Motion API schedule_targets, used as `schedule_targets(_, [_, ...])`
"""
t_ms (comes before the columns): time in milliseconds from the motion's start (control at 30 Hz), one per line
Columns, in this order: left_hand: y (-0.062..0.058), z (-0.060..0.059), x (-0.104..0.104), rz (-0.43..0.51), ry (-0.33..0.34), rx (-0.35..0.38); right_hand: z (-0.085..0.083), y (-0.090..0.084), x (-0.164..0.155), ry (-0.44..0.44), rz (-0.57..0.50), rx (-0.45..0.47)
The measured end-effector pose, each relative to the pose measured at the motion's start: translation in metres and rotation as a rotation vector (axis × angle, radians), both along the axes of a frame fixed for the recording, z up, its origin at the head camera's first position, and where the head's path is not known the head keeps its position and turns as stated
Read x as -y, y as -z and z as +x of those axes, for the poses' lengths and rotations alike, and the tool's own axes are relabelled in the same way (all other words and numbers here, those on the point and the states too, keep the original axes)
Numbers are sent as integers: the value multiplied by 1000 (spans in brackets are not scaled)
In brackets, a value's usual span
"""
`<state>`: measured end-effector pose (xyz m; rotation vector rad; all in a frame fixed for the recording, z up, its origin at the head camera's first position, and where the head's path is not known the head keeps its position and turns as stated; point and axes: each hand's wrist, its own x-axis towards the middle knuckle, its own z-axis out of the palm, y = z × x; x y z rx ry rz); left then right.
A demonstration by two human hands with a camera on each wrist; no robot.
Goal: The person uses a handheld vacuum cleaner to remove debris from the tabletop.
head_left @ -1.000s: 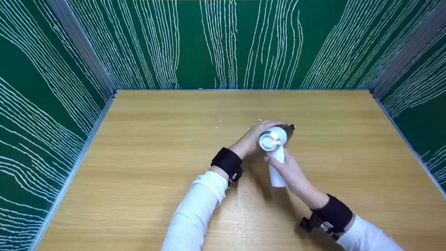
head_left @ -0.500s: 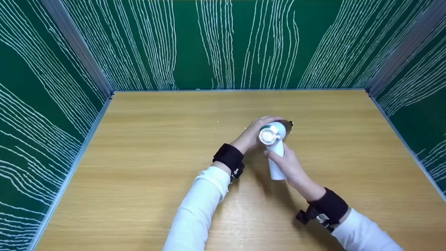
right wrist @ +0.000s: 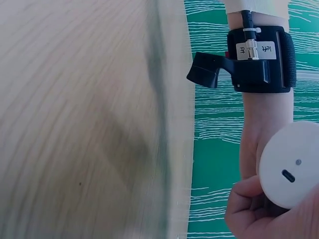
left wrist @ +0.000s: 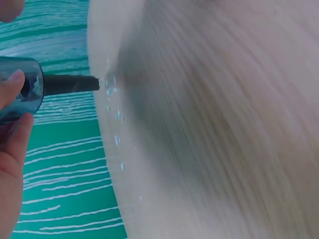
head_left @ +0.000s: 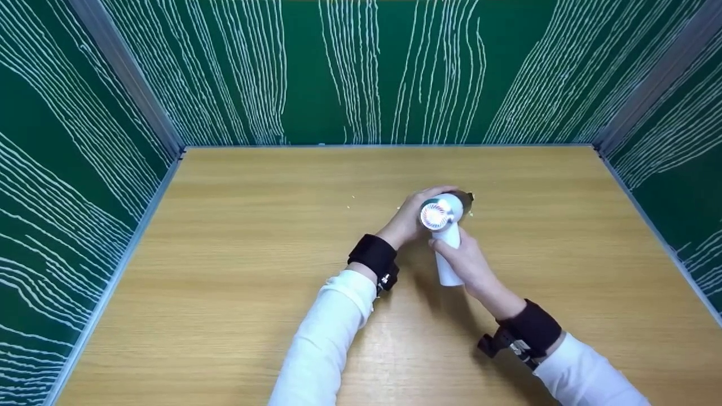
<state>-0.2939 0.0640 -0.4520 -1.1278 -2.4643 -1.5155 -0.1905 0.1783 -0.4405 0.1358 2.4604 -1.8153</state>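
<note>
- Three green walls, matte, streaked with thin wavy white lines, close in the workspace; grey metal strips run up the two far corners.
- Table: pale wood-grain laminate, flat, rectangular, smooth with a soft sheen near the front edge. Both wrist views show its grain blurred.
- Two white sleeves come in from the near edge, each ending in a black fabric wrist strap; the strap on the left wrist carries a small black camera mount and a cable plug, plain in the right wrist view.
- Handheld vacuum: white, smooth plastic, held just above the table right of centre. Cylindrical handle slopes down toward the viewer; its flat round base with a small slot port shows in the right wrist view. Round rear vent with radial slats faces the head camera.
- Front of the device: translucent grey-blue round cup with a dark narrow nozzle pointing at the table surface.
- Left hand: fingers curled over the head of the device, fingertips resting on the grey-blue cup; it hides much of that side from the head camera.
- Right hand: wrapped round the white handle from below, thumb laid along it.
- Crumbs: several tiny pale blue-white flecks scattered on the wood just off the nozzle tip; a few more specks lie left of the hands.
</note>
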Motion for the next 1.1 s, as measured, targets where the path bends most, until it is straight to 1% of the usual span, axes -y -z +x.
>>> schedule_targets(67, [0, 1, 1, -12, -3, -2, -2, 0, 0, 4, 2, 6])
schedule_targets(200, [-1, 3, 4, -15, -5, 31, -5, 1, 0, 8, 24, 10])
schedule_targets(267, [0, 3, 4, 0, -2, 36, -7, 3, -1, 13, 28, 4])
schedule_targets(433, [1, 6, 9, 41, 12, 77, -10, 6, -3, 13, 36, -11])
schedule_targets(533, [0, 10, 13, 50, 4, 106, -10, 6, -5, 3, 36, -5])
schedule_targets(633, [-4, 14, 17, 33, -11, 94, -11, 7, -7, -2, 40, -1])
schedule_targets(733, [-7, 18, 21, 9, -14, 60, -12, 7, -8, -4, 50, -4])
schedule_targets(800, [-8, 20, 23, -1, -10, 51, -13, 8, -8, -5, 52, -6])
schedule_targets(967, [-9, 24, 31, 5, -13, 50, -11, 8, -5, -18, 56, -13])
schedule_targets(1100, [-8, 28, 38, 26, -12, 33, -7, 6, 0, -33, 50, -11])
